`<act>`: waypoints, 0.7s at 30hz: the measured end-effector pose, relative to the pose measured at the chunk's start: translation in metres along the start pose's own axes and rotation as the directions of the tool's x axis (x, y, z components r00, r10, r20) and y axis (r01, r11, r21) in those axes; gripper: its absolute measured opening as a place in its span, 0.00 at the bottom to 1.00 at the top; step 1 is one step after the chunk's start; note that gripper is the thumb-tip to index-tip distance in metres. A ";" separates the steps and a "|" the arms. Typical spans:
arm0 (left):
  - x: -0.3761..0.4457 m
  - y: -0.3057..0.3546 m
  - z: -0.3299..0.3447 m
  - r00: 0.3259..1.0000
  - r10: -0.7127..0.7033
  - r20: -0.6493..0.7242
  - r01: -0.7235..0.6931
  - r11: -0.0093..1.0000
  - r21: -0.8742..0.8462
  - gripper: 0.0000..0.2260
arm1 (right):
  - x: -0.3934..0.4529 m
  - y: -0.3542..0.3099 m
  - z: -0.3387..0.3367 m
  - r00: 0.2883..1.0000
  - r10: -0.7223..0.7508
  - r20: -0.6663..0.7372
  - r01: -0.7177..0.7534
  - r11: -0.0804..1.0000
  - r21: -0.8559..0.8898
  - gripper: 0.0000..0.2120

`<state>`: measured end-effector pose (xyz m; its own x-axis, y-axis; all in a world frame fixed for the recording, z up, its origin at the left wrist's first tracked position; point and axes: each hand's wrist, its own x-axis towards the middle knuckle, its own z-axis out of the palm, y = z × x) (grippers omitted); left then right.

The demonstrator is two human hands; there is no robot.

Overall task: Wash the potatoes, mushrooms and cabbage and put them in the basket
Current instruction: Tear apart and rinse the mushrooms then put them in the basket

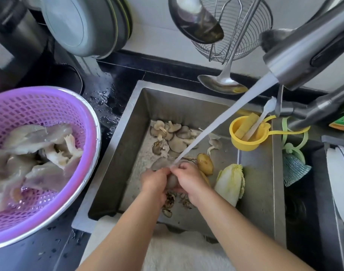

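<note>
Both hands (175, 178) closed round mushroom (172, 181) w/ water stream (216, 128) on it

Sink (261, 192) centre, basket (50, 218) to its left.
Mushrooms (173, 133) lie at the sink's back; potato (205, 164) and cabbage (230, 182) right.

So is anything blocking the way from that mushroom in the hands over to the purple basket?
Nothing visible does. Both hands, left hand and right hand, hold the mushroom low in the sink; only the sink's left wall lies between it and the open-topped purple basket.
</note>
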<state>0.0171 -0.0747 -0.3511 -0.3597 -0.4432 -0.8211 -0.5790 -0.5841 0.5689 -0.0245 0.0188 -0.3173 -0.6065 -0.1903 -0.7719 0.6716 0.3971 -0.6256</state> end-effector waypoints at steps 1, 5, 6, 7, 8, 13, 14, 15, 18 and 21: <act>0.000 -0.002 0.002 0.998 0.028 -0.061 -0.025 0.998 0.050 0.15 | 0.000 -0.001 0.005 0.998 0.005 -0.056 -0.006 1.000 -0.018 0.10; -0.002 0.001 0.003 0.998 -0.013 -0.055 0.015 1.000 0.022 0.15 | 0.001 0.002 0.013 0.987 -0.033 -0.154 0.018 0.995 -0.099 0.08; -0.001 0.002 0.002 0.999 -0.053 -0.001 0.053 0.999 0.000 0.15 | 0.001 0.004 0.013 0.989 -0.028 -0.144 0.016 0.996 -0.084 0.06; -0.003 0.003 0.001 0.996 -0.079 0.051 0.080 0.997 -0.020 0.14 | 0.001 0.005 0.013 0.992 0.001 -0.128 -0.006 0.999 -0.040 0.04; -0.005 0.003 0.000 0.992 -0.093 0.080 0.096 0.995 -0.024 0.13 | 0.002 0.006 0.012 0.992 0.028 -0.123 -0.028 1.000 0.004 0.04; -0.016 0.005 0.001 0.995 -0.091 0.046 0.096 0.985 -0.140 0.09 | 0.013 0.005 0.011 0.970 -0.019 -0.244 -0.014 0.991 -0.136 0.15; -0.012 0.006 0.000 0.995 -0.100 0.025 0.103 0.983 -0.152 0.09 | 0.012 0.006 0.011 0.973 -0.028 -0.229 -0.001 0.992 -0.125 0.17; -0.007 0.009 0.000 0.995 -0.103 0.016 0.104 0.980 -0.168 0.10 | 0.009 0.008 0.010 0.980 -0.038 -0.197 0.016 0.993 -0.113 0.18; 0.004 0.023 -0.003 0.991 -0.116 0.062 0.127 0.970 -0.208 0.12 | 0.001 0.005 -0.010 0.968 -0.204 -0.143 0.150 0.936 -0.317 0.15; 0.007 0.037 0.003 0.983 -0.135 0.128 0.156 0.972 -0.176 0.13 | 0.002 0.002 -0.031 0.989 -0.140 -0.044 0.128 0.972 -0.196 0.09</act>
<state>-0.0090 -0.0970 -0.3360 -0.3691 -0.2697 -0.8894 -0.4903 -0.7565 0.4329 -0.0379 0.0473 -0.3168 -0.7125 -0.2042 -0.6713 0.4916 0.5375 -0.6852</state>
